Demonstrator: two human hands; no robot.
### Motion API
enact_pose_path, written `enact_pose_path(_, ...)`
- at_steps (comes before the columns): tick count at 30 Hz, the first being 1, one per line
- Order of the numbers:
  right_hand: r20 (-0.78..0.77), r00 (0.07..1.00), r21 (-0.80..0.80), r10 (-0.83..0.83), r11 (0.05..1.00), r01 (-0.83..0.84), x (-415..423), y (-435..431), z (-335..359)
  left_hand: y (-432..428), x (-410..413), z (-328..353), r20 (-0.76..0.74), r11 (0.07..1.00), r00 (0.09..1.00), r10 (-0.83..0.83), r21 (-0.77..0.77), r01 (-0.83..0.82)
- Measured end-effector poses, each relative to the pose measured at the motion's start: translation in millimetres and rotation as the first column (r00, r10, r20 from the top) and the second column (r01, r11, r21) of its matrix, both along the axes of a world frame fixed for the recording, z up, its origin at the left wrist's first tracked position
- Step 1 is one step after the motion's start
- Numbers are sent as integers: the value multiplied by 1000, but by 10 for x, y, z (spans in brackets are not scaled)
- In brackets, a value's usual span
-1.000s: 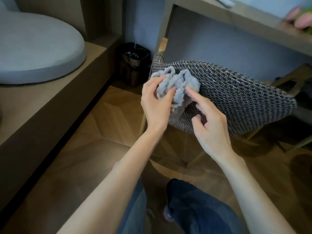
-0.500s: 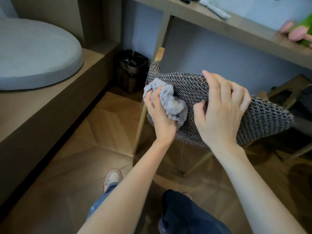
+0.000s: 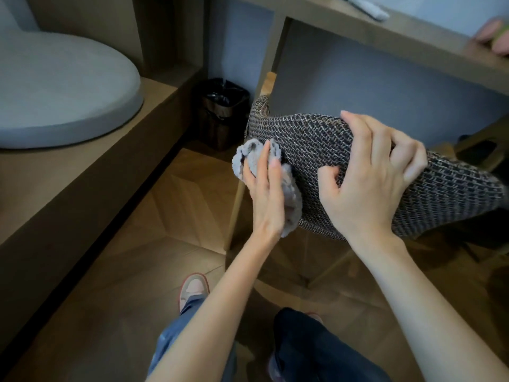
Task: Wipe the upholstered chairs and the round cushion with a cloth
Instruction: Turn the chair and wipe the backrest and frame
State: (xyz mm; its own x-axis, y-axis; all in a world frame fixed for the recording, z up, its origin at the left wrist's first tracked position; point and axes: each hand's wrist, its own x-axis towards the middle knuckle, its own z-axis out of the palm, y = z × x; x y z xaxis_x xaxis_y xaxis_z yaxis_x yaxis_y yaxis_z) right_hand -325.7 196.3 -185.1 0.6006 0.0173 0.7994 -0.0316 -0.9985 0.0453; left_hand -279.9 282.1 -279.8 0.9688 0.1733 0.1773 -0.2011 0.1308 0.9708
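A chair with dark woven upholstery (image 3: 311,144) stands under a wooden desk, its backrest toward me. My left hand (image 3: 265,197) holds a crumpled grey cloth (image 3: 292,199) flat against the left side of the backrest, fingers fairly straight over it. My right hand (image 3: 369,175) grips the top edge of the backrest, fingers curled over it and thumb on the near face. A round grey cushion (image 3: 60,89) lies on the wooden bench at the far left, away from both hands.
A black-lined waste bin (image 3: 220,111) stands on the floor between the bench (image 3: 82,172) and the chair. The desk top (image 3: 385,37) overhangs the chair and carries a white remote (image 3: 369,8). My legs and a shoe (image 3: 192,288) are on the wooden floor below.
My left hand slid the cloth down the left side of the backrest. My right hand let go of the cloth, moved onto the backrest's top edge and curled around it.
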Motion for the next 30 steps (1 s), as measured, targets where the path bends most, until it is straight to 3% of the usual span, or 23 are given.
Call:
enact_pose_path(2,-7,1000,5,-1,1000,1,6,8,6,-97,-36,45,-58,1000,998,1,28,1)
enact_pose_path(7,-6,1000,8,-1,1000,1,-16,-3,23,-244,17,-40,-111,982,976,188,53,-183)
enact_pose_path(9,9,1000,14,-14,1000,14,9,25,13,-235,132,-51,-199,964,960,199,-135,-228)
enact_pose_path(11,37,999,26,-34,999,33,50,58,-5,-241,256,-41,-375,869,910,178,-373,-324)
enact_pose_path(14,46,998,22,-53,998,52,79,78,-25,-191,403,-239,-525,795,843,113,-462,-394)
enact_pose_path(15,42,998,20,-52,998,51,78,72,-28,-167,437,-313,-541,821,837,77,-442,-361)
enact_pose_path(18,35,998,17,-44,999,43,69,63,-29,-119,411,-408,-509,890,853,112,-331,-314)
enact_pose_path(21,30,998,15,-46,999,46,70,63,-19,-45,348,-91,-229,950,937,262,-107,-292)
enact_pose_path(24,26,999,24,-47,999,47,70,67,-7,-24,472,376,29,916,919,393,-95,-389)
enact_pose_path(30,25,998,45,-53,998,52,66,90,-10,-72,618,545,-140,905,915,377,-152,-397)
